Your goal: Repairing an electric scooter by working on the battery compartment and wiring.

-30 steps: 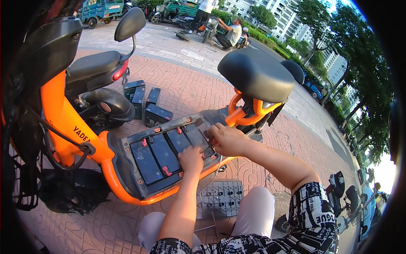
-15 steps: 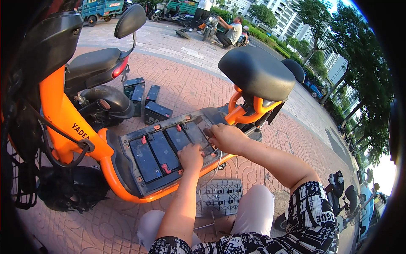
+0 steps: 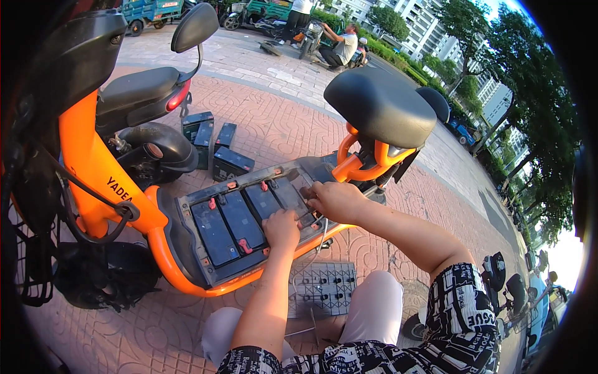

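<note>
An orange electric scooter (image 3: 106,184) has its footboard open, showing a bay (image 3: 201,270) of dark blue-black batteries (image 3: 213,234) with red terminal covers (image 3: 245,245). My left hand (image 3: 281,231) rests on the batteries right of the middle, fingers curled; what is under the fingertips is hidden. My right hand (image 3: 333,202) is at the bay's seat-side end, its fingers closed around something dark that I cannot make out. A pale cable (image 3: 322,244) hangs below it. A ribbed plastic panel (image 3: 321,285) lies on the pavement between the scooter and my knees.
Several loose batteries (image 3: 232,167) stand behind the scooter, beside another black scooter (image 3: 138,94). The seat (image 3: 380,103) rises above my right hand. Parked scooters (image 3: 514,290) line the right edge. At the back, a person (image 3: 342,50) crouches by a vehicle near another standing person (image 3: 296,19).
The scene has shifted slightly upward in the view. Both hands stay at the same spots on the battery bay, with only slight movement of the fingers.
</note>
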Demonstrator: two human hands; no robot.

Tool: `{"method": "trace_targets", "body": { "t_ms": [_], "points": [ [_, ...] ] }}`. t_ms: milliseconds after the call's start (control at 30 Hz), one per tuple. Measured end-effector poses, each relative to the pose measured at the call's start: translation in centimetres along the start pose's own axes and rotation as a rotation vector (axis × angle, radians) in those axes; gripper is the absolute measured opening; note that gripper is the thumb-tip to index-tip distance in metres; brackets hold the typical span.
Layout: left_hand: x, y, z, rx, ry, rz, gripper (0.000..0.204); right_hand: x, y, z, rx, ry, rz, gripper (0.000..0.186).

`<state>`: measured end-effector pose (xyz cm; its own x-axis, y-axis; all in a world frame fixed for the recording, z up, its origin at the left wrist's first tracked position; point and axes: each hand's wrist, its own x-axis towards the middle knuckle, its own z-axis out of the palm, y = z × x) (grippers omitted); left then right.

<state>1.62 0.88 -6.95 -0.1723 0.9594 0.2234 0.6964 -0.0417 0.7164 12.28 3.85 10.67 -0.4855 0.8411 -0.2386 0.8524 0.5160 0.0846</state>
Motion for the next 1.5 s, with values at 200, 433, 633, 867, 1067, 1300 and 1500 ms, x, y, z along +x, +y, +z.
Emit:
{"method": "trace_targets", "body": {
  "t_ms": [200,433,633,867,1067,1300,1500],
  "points": [
    [0.2,0.2,-0.1,-0.001,-0.012,-0.007,0.003,-0.3,0.7,0.8,-0.05,0.126,-0.15,0.038],
    [0.0,0.1,0.1,0.015,-0.006,-0.007,0.004,-0.7,-0.5,-0.3,0.014,0.044,-0.072,0.035],
    [0.2,0.5,0.0,0.014,-0.015,-0.013,0.004,-0.2,0.5,0.6,-0.043,0.076,-0.065,0.039],
    [0.1,0.0,0.3,0.024,0.001,-0.006,0.004,-0.7,-0.5,-0.2,-0.007,0.101,-0.08,0.034],
    [0.2,0.0,0.4,0.025,-0.003,-0.004,0.005,0.5,0.3,0.6,0.024,0.02,-0.026,0.036],
    [0.6,-0.1,-0.4,0.025,-0.098,-0.009,0.008,-0.8,0.5,0.7,-0.016,0.166,-0.17,0.036],
    [0.8,0.0,-0.9,0.024,-0.178,-0.027,0.011,-0.3,-0.9,-0.6,0.019,-0.047,0.01,0.037]
  ]
}}
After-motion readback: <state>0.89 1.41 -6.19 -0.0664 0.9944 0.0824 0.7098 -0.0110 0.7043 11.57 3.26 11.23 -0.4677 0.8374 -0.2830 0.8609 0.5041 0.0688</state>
